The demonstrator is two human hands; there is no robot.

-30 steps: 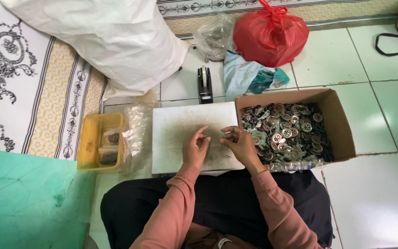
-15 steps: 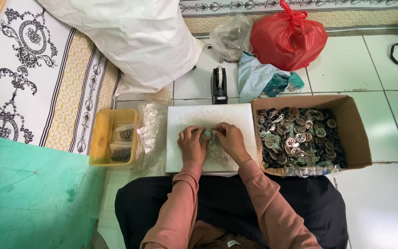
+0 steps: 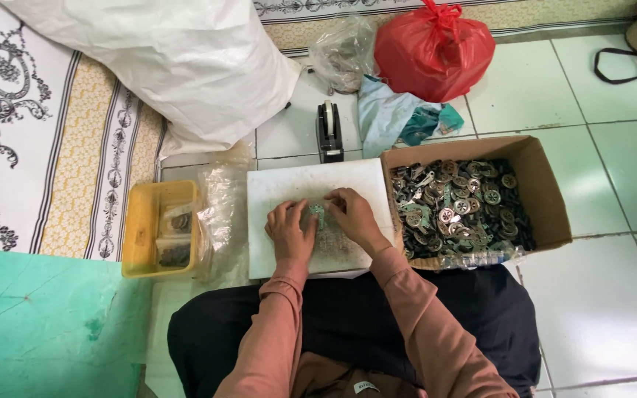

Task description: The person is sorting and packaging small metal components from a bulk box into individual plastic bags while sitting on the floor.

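Note:
A white board [image 3: 282, 188] lies on the floor in front of my lap. A small cluster of greenish metal pieces [image 3: 318, 216] sits in its middle. My left hand [image 3: 291, 233] lies flat on the board, fingers slightly apart, with the fingertips touching the cluster's left side. My right hand [image 3: 356, 217] curls over the cluster from the right and pinches pieces with its fingertips. Part of the cluster is hidden under the fingers. Just right of the board stands an open cardboard box [image 3: 542, 193] filled with several round and flat metal parts.
A yellow tray [image 3: 141, 237] with small filled bags and crumpled clear plastic [image 3: 222, 206] lie left of the board. Behind the board are a black tape dispenser [image 3: 329, 133], a big white sack [image 3: 178, 66], a clear bag [image 3: 343, 53], a red bag [image 3: 433, 49] and blue cloth [image 3: 388, 114].
Both hands have stayed at the board's middle and drawn closer over the metal pieces. The head camera has shifted, so everything sits a little lower and further right in view.

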